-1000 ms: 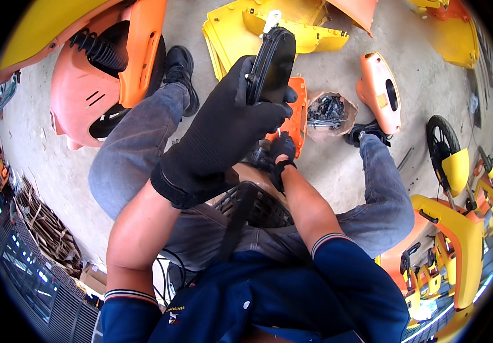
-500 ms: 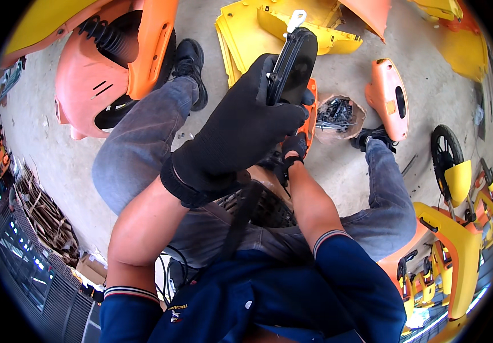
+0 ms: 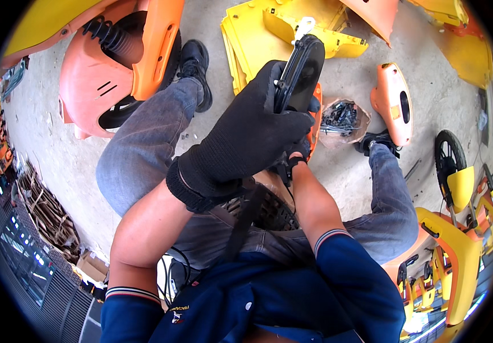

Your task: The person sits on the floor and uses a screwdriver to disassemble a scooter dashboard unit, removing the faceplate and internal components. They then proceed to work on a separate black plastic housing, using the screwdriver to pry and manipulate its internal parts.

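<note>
My left hand [image 3: 252,123], in a black knitted glove, is raised in front of me. It is closed round the lower end of a glossy black oval panel [image 3: 308,68], held tilted upward. A small white tab [image 3: 305,26] sticks out at the panel's top end. My right hand [image 3: 297,153], also gloved, is lower down and mostly hidden behind the left one, so its fingers do not show. Beside it stands an orange plastic part [image 3: 316,134], largely covered by my left hand and the panel.
A bag of small dark hardware [image 3: 341,118] lies on the floor by my right shoe. Next to it is an orange shell [image 3: 392,106]. Yellow panels [image 3: 246,34] lie ahead. An orange scooter front [image 3: 95,86] stands left; a wheel with yellow fender [image 3: 460,188] is right.
My left hand and the black panel have shifted slightly right and down in view, along with the whole scene. More of my right hand is now hidden behind the left.
</note>
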Demonstrator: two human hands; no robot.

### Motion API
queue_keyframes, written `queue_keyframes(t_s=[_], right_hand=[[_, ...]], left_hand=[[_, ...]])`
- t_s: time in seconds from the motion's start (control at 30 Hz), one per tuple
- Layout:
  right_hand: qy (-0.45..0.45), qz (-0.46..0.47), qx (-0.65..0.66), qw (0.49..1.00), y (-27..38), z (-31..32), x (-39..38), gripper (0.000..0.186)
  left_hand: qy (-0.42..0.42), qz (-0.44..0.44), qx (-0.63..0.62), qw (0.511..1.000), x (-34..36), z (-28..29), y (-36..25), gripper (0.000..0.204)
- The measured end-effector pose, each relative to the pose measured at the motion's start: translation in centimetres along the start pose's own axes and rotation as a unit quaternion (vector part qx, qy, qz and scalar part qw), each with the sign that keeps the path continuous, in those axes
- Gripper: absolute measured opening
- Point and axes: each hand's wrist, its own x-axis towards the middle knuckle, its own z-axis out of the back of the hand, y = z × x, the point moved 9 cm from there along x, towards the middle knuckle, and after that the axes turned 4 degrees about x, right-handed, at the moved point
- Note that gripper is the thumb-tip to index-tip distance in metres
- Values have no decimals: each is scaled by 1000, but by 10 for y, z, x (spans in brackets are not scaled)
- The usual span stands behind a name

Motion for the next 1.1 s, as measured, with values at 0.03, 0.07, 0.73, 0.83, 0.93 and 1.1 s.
queue_keyframes(t_s=[0.03, 0.07, 0.73, 0.83, 0.93, 1.1], right_hand=[[-32, -40, 98, 994, -8, 7, -2, 22], [-71, -74, 197, 975, -17, 14, -5, 25], [6, 175, 542, 822, 107, 418, -44, 17], [-3, 204, 512, 834, 111, 464, -85, 19], [37, 194, 540, 818, 113, 483, -121, 20], [56, 202, 604, 769, 114, 481, -134, 23]], left_hand=[[-1, -1, 1, 1000, -1, 0, 0, 44], [-2, -1, 2, 1000, -1, 1, 0, 44], [80, -6, -114, 990, 3, -14, -5, 49], [90, -4, -91, 992, 3, -17, -2, 51], [113, -8, -75, 991, 1, -24, 1, 51], [161, -27, -20, 986, 7, -41, 16, 48]])
